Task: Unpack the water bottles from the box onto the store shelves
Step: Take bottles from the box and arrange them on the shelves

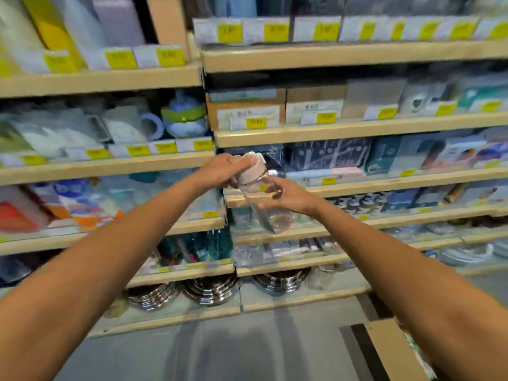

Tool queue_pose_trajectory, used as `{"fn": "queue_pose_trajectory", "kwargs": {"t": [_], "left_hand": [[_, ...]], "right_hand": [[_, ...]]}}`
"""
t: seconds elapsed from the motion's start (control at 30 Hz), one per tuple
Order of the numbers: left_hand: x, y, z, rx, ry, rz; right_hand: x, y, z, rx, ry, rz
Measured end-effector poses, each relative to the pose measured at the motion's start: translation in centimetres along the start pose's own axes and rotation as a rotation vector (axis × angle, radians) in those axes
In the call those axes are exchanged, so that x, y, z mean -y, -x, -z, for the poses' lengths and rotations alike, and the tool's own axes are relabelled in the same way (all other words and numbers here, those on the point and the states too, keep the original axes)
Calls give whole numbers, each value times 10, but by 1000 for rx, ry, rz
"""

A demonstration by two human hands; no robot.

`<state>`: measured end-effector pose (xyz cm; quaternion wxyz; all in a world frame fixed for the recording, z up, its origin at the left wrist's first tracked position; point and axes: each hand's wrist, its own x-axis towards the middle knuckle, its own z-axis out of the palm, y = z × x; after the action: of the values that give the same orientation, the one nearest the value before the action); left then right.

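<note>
A clear water bottle (270,213) with a pale pink lid is held out in front of the store shelves (357,130), tilted with its base down and to the right. My left hand (220,170) grips the lid end from the top. My right hand (288,195) holds the bottle's clear body from the right side. The cardboard box (390,350) stands on the floor at the lower right, partly hidden behind my right forearm; its contents are barely visible.
Wooden shelves with yellow price tags fill the view, packed with boxed goods, mugs (132,127), packaged bottles and stacked metal pans (209,290) on the lowest level. Grey floor lies below. The picture is blurred by motion.
</note>
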<state>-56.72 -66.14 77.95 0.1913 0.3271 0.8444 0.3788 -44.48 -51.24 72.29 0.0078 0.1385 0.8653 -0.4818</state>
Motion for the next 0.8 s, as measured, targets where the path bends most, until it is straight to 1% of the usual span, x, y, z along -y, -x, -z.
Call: {"fn": "queue_pose_trajectory", "kwargs": {"t": [0.17, 0.23, 0.3, 0.43, 0.53, 0.63, 0.8], "left_hand": [[-40, 24, 87, -175, 58, -123], [-50, 25, 101, -173, 75, -173], [-68, 35, 125, -231, 71, -230], [-94, 38, 162, -339, 124, -311], [-112, 36, 186, -443, 177, -330], [-132, 34, 208, -537, 291, -343], [-151, 31, 237, -644, 381, -391]], "right_hand": [[104, -9, 29, -52, -11, 206], [123, -15, 39, -62, -31, 202], [156, -19, 51, -72, -39, 239], [213, -23, 66, -44, -116, 370], [248, -36, 77, -72, -127, 431], [281, -49, 88, -91, -124, 478], [329, -70, 101, -74, -236, 566]]}}
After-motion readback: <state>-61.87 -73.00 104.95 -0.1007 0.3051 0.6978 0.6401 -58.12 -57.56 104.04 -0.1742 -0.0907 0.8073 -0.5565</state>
